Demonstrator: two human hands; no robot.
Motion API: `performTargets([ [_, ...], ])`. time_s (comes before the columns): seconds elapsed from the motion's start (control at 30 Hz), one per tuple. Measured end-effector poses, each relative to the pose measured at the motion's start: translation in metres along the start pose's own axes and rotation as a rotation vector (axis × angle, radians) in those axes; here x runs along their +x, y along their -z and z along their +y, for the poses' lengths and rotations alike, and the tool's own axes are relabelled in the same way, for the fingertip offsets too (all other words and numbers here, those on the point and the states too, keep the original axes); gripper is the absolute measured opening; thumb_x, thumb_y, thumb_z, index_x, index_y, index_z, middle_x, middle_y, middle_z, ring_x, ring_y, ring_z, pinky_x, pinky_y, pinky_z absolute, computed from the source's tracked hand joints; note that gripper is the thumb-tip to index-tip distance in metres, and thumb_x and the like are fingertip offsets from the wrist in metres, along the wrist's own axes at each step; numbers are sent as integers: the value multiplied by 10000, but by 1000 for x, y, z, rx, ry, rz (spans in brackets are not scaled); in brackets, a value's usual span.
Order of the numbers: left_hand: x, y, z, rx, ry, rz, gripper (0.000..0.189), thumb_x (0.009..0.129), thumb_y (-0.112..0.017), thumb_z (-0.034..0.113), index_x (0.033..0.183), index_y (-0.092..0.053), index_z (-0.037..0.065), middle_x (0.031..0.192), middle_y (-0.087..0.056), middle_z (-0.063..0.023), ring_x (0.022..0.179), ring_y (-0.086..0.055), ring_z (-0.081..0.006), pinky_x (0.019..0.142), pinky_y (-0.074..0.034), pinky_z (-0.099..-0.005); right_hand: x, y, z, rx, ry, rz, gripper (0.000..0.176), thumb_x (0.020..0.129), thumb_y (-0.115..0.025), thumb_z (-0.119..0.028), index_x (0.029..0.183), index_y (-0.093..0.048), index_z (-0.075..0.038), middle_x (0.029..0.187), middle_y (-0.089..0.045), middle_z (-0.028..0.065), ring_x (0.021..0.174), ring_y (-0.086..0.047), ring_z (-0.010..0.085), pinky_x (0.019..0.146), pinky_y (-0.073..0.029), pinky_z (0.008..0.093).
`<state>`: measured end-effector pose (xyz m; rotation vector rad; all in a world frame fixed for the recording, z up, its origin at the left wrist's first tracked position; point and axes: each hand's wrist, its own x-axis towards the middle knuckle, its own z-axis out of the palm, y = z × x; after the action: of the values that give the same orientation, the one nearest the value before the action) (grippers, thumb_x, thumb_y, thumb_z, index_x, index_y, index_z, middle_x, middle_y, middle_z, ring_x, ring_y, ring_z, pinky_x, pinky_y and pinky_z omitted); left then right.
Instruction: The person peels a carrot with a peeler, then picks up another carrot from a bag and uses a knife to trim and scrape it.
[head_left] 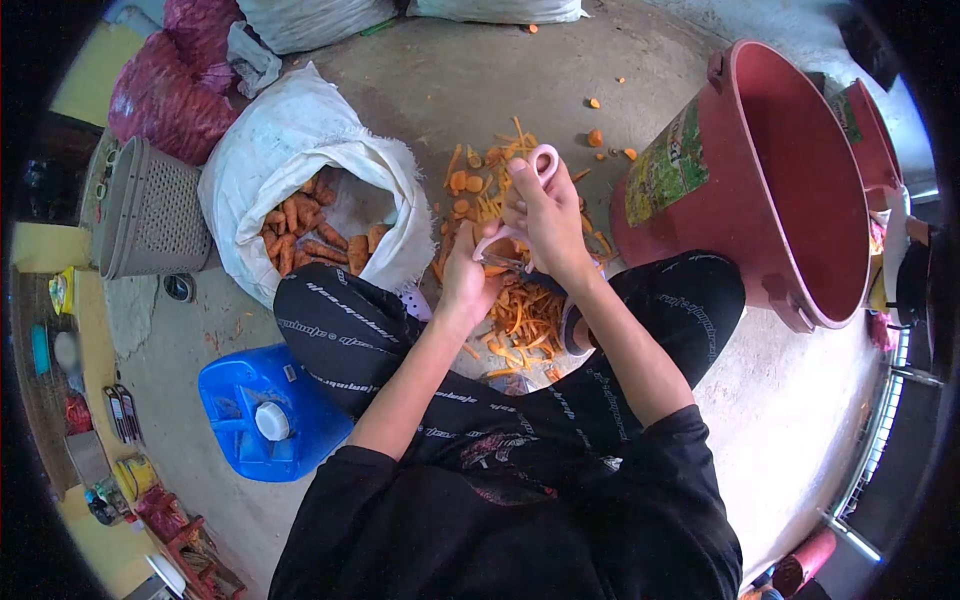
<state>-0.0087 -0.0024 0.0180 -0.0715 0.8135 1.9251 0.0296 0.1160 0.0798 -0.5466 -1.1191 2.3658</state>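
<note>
My right hand [548,218] is closed around the handle of a pink peeler [543,158], whose looped end sticks out above my fist. The peeler's wide head with its metal blade lies against my left hand [468,275]. My left fingers are closed on a carrot [493,270], mostly hidden by the hand and peeler, with only a little orange showing. Below both hands a heap of orange peelings [525,320] covers the floor between my legs. Carrot ends and more strips [470,183] are scattered just beyond my hands.
An open white sack [285,125] of unpeeled carrots [300,225] stands at left, near a grey perforated basket [160,205]. A blue jerrycan [235,400] sits by my left knee. A large red tub [740,200] leans at right. More filled sacks [175,95] line the back.
</note>
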Motion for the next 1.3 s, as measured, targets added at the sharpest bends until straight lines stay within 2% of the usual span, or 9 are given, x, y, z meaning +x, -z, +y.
performTargets([
  [0.17, 0, -7, -6, 128, -144, 131, 378, 951, -384, 402, 1059, -543, 76, 948, -598, -50, 867, -586, -170, 734, -492, -347, 12, 8, 2, -67, -61, 23, 199, 906, -539, -178, 902, -368, -78, 692, -422, 4, 550, -420, 78, 467, -372, 212],
  [0.27, -18, -4, -7, 531, 44, -1, 526, 980, -254, 427, 1020, -557, -1, 849, -597, -77, 833, -599, -148, 740, -492, -303, 51, 33, 12, -253, 81, 154, 223, 893, -547, -197, 944, -388, -49, 741, -462, 27, 599, -471, 112, 507, -417, 249],
  [0.37, -16, -11, -4, 270, 73, -53, 579, 950, -291, 520, 1043, -535, 2, 837, -593, -102, 751, -593, -190, 703, -500, -334, 82, 71, 34, -672, 241, 303, 279, 898, -528, -215, 1046, -399, -16, 774, -517, 60, 628, -530, 157, 548, -451, 318],
  [0.57, -6, -6, 6, 97, 91, 113, 477, 950, -349, 493, 1084, -462, 49, 953, -542, -89, 836, -568, -215, 722, -475, -375, 56, 42, -2, -1201, 623, 10, 190, 943, -491, -210, 967, -389, -52, 621, -447, 15, 484, -448, 105, 488, -434, 259],
  [0.67, -1, 3, 5, 90, 68, 147, 419, 935, -382, 485, 1033, -514, 99, 906, -558, -65, 811, -549, -194, 747, -467, -365, 31, 15, -5, -367, 404, -32, 199, 943, -493, -254, 975, -392, -87, 620, -418, -4, 475, -443, 110, 432, -396, 266],
  [0.77, -4, -7, 10, 43, 48, 147, 360, 953, -356, 435, 1017, -539, 131, 885, -566, -39, 835, -541, -178, 779, -446, -364, 4, -3, -13, 66, 130, 4, 206, 948, -477, -298, 930, -384, -115, 581, -355, -21, 451, -370, 59, 390, -331, 213],
  [1.0, -6, -4, 9, -4, -10, 88, 405, 993, -227, 395, 955, -480, 81, 865, -538, -28, 859, -543, -169, 807, -441, -350, -16, -16, -5, 78, 13, 68, 206, 951, -469, -301, 885, -392, -121, 618, -303, -42, 448, -265, 39, 358, -225, 192],
  [1.1, -8, -14, 9, 14, 7, 196, 340, 980, -306, 391, 819, -485, 151, 910, -566, -15, 882, -537, -165, 822, -427, -343, -15, -14, -3, 24, 41, 52, 236, 943, -488, -320, 897, -379, -116, 617, -342, -30, 449, -312, 47, 367, -271, 210],
  [1.3, -5, -2, 3, 38, -63, 33, 356, 985, -287, 402, 820, -484, 156, 960, -569, -21, 944, -534, -172, 849, -414, -371, -11, -10, -3, 24, -23, 59, 254, 935, -506, -331, 901, -375, -116, 638, -364, -30, 469, -341, 49, 378, -294, 211],
])
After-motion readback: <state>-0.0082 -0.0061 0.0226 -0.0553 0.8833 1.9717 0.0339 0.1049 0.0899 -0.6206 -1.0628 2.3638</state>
